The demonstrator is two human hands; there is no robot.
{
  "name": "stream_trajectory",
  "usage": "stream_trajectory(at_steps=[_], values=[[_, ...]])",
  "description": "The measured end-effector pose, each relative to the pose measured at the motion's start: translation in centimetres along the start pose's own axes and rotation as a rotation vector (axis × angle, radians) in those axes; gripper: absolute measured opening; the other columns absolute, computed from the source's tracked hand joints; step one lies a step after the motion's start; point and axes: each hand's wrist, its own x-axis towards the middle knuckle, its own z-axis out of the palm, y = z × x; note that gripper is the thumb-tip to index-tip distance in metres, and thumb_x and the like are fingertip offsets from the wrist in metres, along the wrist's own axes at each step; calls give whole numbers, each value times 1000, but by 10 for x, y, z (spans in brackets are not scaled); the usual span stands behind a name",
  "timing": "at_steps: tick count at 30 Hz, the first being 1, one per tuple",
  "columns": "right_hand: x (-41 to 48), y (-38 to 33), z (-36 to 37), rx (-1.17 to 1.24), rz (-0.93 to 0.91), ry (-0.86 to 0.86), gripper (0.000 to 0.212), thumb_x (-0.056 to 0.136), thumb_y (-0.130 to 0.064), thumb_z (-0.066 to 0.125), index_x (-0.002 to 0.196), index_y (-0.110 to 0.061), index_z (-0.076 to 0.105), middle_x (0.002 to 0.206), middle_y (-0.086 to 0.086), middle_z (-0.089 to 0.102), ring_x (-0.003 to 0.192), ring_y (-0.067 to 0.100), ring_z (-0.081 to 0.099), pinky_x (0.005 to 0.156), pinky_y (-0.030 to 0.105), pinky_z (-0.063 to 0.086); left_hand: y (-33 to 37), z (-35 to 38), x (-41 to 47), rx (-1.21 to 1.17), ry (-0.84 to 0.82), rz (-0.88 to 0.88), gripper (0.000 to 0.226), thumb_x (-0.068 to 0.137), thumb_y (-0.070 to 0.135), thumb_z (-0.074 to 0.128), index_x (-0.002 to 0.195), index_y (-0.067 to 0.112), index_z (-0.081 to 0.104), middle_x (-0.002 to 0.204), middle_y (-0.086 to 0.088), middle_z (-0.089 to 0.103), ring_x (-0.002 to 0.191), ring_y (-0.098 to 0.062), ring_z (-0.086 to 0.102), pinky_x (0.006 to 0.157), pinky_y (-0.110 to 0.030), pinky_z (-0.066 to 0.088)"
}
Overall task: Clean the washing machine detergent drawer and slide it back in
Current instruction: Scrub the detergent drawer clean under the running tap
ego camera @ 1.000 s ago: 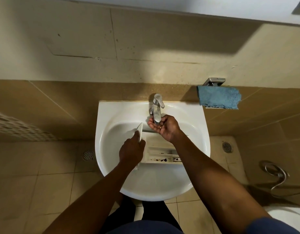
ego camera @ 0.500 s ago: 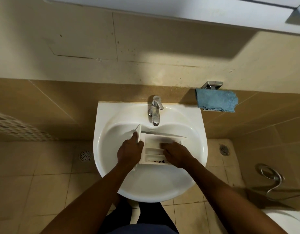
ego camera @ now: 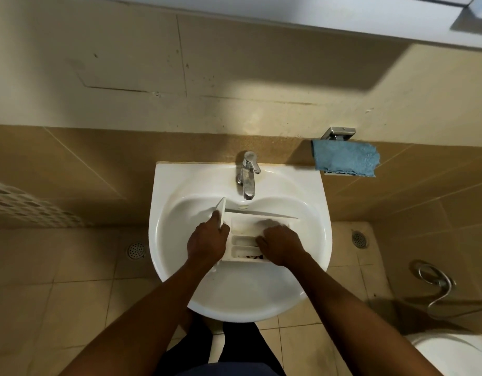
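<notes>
The detergent drawer [ego camera: 245, 241] lies inside the basin of the white sink [ego camera: 163, 240], just near of the tap [ego camera: 248, 177]. Its front panel [ego camera: 221, 213] is at the left end and stands tilted up.

**Hands**
- The left hand [ego camera: 207, 244] grips the drawer at the front-panel end, with fingers wrapped round the panel edge. It steadies the drawer against the basin.
- The right hand [ego camera: 281, 246] rests on the right part of the drawer and reaches toward the large far compartment. Its fingertips are blurred, so it cannot be told whether they press flat or curl. No brush or cloth shows in this hand.

**Step in hand**
By judgement, this is the scrubbing stage: bare fingers work the compartments. No water stream can be made out under the tap.

**Condition**
Dark residue [ego camera: 254, 257] sits along the near wall of the drawer, beside the right hand. The two small compartments between the hands look pale and mostly clean.

**Next move**
The near edge probably needs rubbing until the dark specks lift, then a rinse under the tap. The left-hand grip should be kept firm, since a wet plastic drawer is likely to slip. A blue cloth [ego camera: 345, 161] hangs on the wall to the far right, within reach for drying.
</notes>
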Motion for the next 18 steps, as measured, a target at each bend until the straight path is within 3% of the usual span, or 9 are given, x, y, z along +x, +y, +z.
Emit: stream_trajectory(at_steps=[2, 5, 9, 13, 15, 18], values=[[8, -15, -5, 85, -94, 51, 38, 101, -36, 42, 96, -8, 67, 103, 14, 71, 101, 35, 64, 79, 37, 47, 1, -1, -1, -2, 2, -6, 53, 106, 39, 42, 156, 22, 40, 125, -17, 69, 115, -36, 64, 94, -42, 52], [7, -18, -4, 160, -244, 87, 35, 97, -30, 44, 112, -10, 69, 115, 10, 72, 107, 31, 62, 90, 38, 49, 2, -4, -1, -2, -3, -12, 53, 106, 39, 43, 156, 23, 40, 125, -17, 69, 115, -36, 63, 95, -42, 52], [-9, 0, 9, 55, -89, 76, 31, 100, -36, 45, 103, -13, 65, 106, 7, 70, 100, 32, 66, 80, 38, 50, 2, -3, -3, -17, -5, -13, 52, 106, 39, 42, 156, 23, 40, 123, -17, 69, 114, -36, 64, 96, -44, 53], [0, -23, 6, 87, -57, 121, 43, 97, -43, 39, 100, -7, 63, 105, 15, 69, 98, 36, 65, 78, 38, 49, 2, -3, -2, -11, -1, -15, 53, 106, 39, 42, 156, 22, 40, 124, -17, 68, 114, -36, 64, 96, -45, 53], [1, -35, 2, 188, -137, 129, 54, 95, -45, 33, 113, -5, 65, 117, 18, 69, 106, 39, 64, 85, 40, 50, 3, -3, -2, -1, -4, -16, 53, 105, 40, 42, 155, 23, 40, 122, -17, 69, 113, -37, 64, 94, -45, 53], [-5, -35, 2, 257, -213, 39, 50, 98, -33, 44, 134, -3, 61, 140, 18, 61, 127, 37, 57, 106, 42, 44, 2, -3, -1, 11, -8, -7, 53, 105, 39, 43, 155, 23, 40, 122, -17, 69, 113, -36, 64, 93, -44, 53]])
